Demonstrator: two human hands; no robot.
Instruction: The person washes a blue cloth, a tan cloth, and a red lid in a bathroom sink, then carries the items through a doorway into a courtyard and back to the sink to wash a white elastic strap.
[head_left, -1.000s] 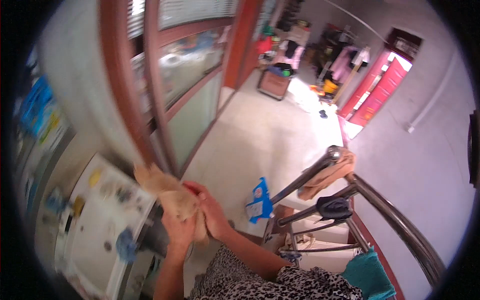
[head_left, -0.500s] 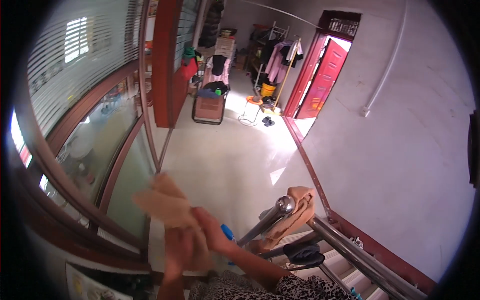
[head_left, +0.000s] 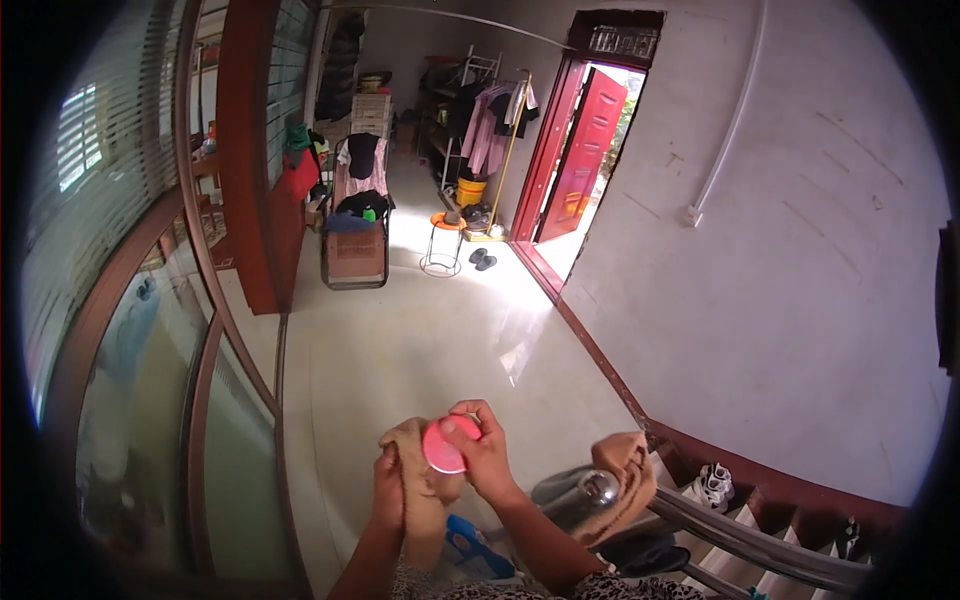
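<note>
My left hand (head_left: 387, 488) is closed round a tan cloth (head_left: 428, 520) that hangs down in front of me. In my right hand (head_left: 488, 462) is a pink round disc (head_left: 447, 446), thumb across its face and fingers behind the rim. The disc is close against the upper part of the cloth, and I cannot tell whether they touch. Below my hands lies a blue and white item (head_left: 474, 548), partly hidden by my right forearm. A second tan cloth (head_left: 632, 500) drapes over the metal handrail (head_left: 755, 545) right of my right hand.
Stairs with white shoes (head_left: 713, 487) lie beyond the handrail. A dark-framed glass partition (head_left: 240, 465) runs along the left. Farther off stand a reclining chair (head_left: 355, 255), an orange-topped stool (head_left: 447, 221), dark slippers (head_left: 482, 259), a clothes rack and an open red door (head_left: 585, 155).
The cloth was blurred by motion with both hands on it. Now my right hand holds the pink disc, which was not visible before. My view has turned to the right.
</note>
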